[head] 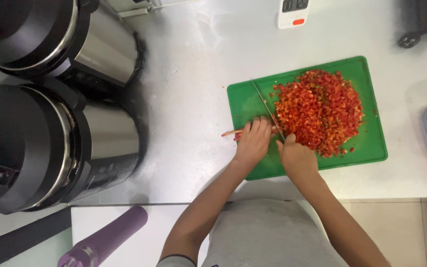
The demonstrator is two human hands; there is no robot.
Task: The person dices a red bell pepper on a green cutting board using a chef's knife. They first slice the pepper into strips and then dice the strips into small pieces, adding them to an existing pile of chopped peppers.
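Both forearms reach forward from the torso and converge; the left hand (254, 140) lies palm-down with fingers curled, the right hand (296, 157) is clenched just beside it

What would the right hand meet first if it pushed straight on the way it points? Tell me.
The right hand points up the green cutting board, knife in its grip. It would likely meet the heap of chopped red pepper first.
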